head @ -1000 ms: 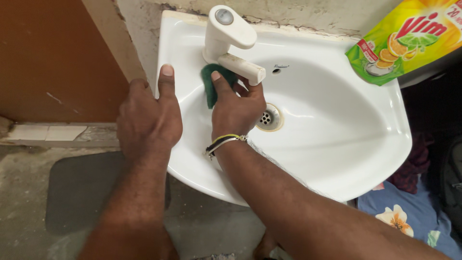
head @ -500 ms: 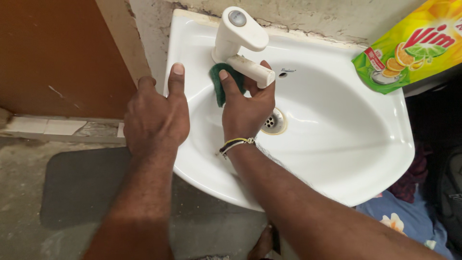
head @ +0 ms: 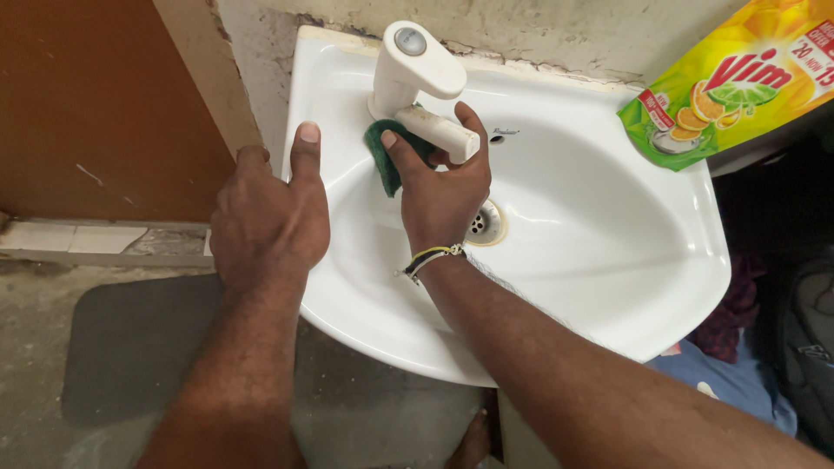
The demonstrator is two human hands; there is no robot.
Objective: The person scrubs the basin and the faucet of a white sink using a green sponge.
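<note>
A white wall-hung sink (head: pixel 608 226) fills the middle of the view, with a cream tap (head: pixel 413 65) at its back edge. My right hand (head: pixel 439 195) holds a green scouring pad (head: pixel 382 148) and wraps it around the underside of the tap's spout (head: pixel 439 130), thumb on the pad, fingers curled up on the far side. A cord bracelet sits on that wrist. My left hand (head: pixel 269 213) grips the sink's left rim, thumb lying on top of the rim, the other fingers over the outer edge.
A yellow and green pouch of dish cleaner (head: pixel 721 82) rests on the sink's back right corner. The drain (head: pixel 485 224) lies just right of my right hand. A dark mat (head: pixel 130 347) covers the floor at lower left; a brown door (head: pixel 95 104) stands left.
My right hand has pushed the pad further up under the spout, and its fingers now curl over the spout's far side. My left hand keeps its grip on the rim.
</note>
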